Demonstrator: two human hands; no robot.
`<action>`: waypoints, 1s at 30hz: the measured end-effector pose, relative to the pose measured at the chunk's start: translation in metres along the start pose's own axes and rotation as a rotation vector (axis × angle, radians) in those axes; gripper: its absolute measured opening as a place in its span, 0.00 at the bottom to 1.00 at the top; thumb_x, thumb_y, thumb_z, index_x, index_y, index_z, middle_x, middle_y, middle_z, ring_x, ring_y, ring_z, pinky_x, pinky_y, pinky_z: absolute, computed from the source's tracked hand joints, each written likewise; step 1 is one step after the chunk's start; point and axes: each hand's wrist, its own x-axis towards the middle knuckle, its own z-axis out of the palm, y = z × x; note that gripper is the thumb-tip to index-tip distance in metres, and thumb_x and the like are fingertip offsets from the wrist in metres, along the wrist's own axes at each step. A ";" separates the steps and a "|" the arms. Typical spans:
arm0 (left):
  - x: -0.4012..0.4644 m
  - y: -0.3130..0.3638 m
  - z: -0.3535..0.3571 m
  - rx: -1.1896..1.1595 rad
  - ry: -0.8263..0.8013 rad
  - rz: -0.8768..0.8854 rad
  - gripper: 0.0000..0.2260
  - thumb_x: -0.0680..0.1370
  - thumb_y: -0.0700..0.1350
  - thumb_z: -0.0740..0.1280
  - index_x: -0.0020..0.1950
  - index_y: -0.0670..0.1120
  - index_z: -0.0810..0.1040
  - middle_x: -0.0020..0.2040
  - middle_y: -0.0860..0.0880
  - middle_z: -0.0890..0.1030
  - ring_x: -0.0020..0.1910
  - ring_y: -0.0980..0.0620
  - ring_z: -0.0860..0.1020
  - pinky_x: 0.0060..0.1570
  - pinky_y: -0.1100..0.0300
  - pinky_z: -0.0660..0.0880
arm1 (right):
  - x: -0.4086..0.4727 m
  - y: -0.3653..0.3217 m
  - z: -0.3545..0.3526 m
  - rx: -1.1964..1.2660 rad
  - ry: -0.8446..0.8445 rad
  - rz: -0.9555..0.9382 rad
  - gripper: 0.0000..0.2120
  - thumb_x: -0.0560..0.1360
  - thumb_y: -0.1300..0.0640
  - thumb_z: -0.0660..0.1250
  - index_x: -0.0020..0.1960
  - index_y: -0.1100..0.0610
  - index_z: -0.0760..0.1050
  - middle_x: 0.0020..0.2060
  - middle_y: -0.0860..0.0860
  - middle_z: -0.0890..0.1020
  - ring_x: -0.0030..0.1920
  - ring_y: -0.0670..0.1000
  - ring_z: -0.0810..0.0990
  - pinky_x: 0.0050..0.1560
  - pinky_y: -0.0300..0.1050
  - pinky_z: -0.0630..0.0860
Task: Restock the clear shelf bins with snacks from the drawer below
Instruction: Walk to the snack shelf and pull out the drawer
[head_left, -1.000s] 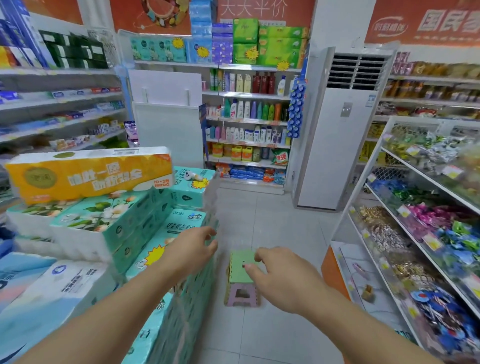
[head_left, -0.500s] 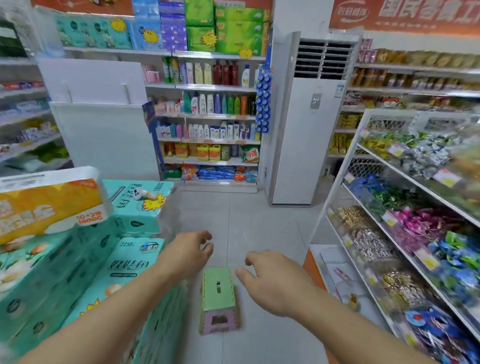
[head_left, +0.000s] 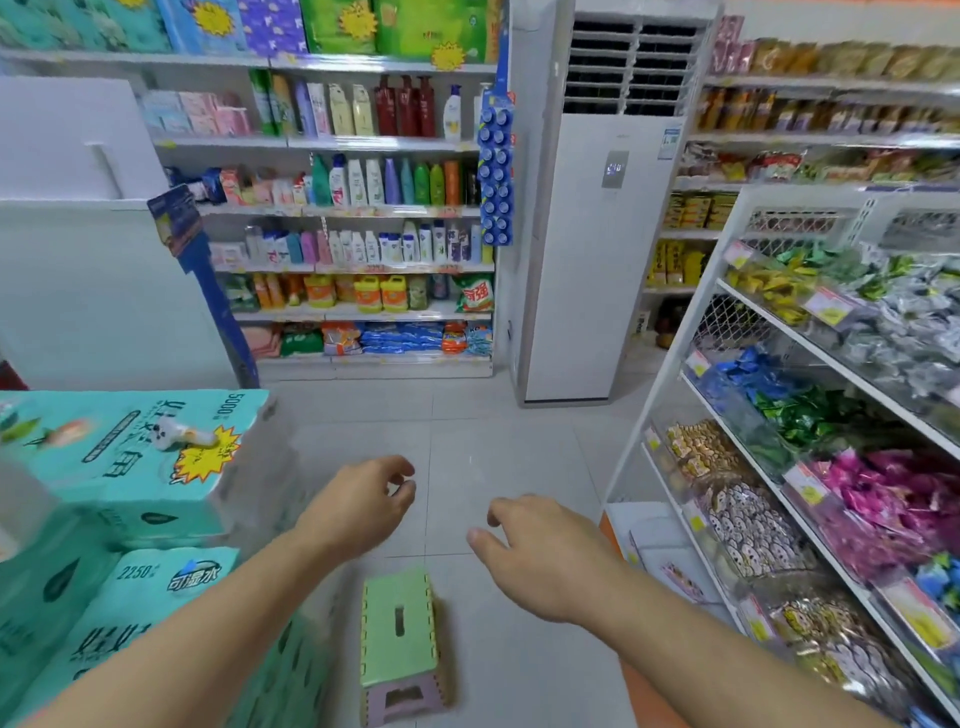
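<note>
A: Bins status? Clear shelf bins run along the rack on the right, all holding wrapped snacks: brown-gold pieces in a near lower one, pink wrappers one tier up, blue and green higher. Fill levels can't be read exactly from this angle.

B: Drawer?

A: Drawer sits at the rack's base, pulled out, white inside w/ an orange front edge. Contents mostly hidden; one small pack is visible. No snack taken out yet.

B: Hands?

A: Left hand hangs over the floor tiles, fingers loosely curled, holding nothing. Right hand same: fingers bent and relaxed, thumb out, nothing held. Both are well apart from the drawer and bins.

B: Change vs. 1 s ago?

A: View has swung right and moved fwd. Rack now fills more of the right side; tissue packs on the left have slid toward the frame edge, and the yellow pack is gone from view. Step stool, green top, purple legs, now lies nearer, below and between the hands.

B: Meaning for the task?

A: Judgement: approach phase only, restock not started. Person seems to be closing on the rack; the stool is probably for sitting at drawer level. Next move likely a reach down-right to the drawer.
</note>
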 end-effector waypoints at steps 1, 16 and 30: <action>0.020 0.000 0.004 -0.003 -0.008 0.013 0.14 0.83 0.55 0.63 0.65 0.55 0.80 0.57 0.56 0.84 0.54 0.54 0.82 0.56 0.55 0.79 | 0.014 0.006 -0.002 0.000 -0.002 0.010 0.27 0.83 0.35 0.51 0.67 0.53 0.74 0.62 0.53 0.79 0.61 0.58 0.78 0.61 0.58 0.77; 0.289 0.095 0.094 0.016 -0.242 0.329 0.15 0.82 0.56 0.62 0.66 0.55 0.80 0.60 0.56 0.84 0.54 0.55 0.81 0.56 0.55 0.79 | 0.164 0.141 -0.041 0.099 0.072 0.392 0.26 0.81 0.35 0.52 0.64 0.53 0.75 0.61 0.54 0.80 0.62 0.59 0.78 0.61 0.56 0.77; 0.414 0.248 0.239 0.005 -0.470 0.470 0.15 0.83 0.55 0.62 0.69 0.58 0.76 0.58 0.58 0.82 0.55 0.57 0.81 0.56 0.58 0.78 | 0.213 0.357 -0.047 0.244 0.082 0.632 0.23 0.82 0.37 0.54 0.64 0.52 0.74 0.68 0.51 0.77 0.64 0.58 0.78 0.57 0.50 0.76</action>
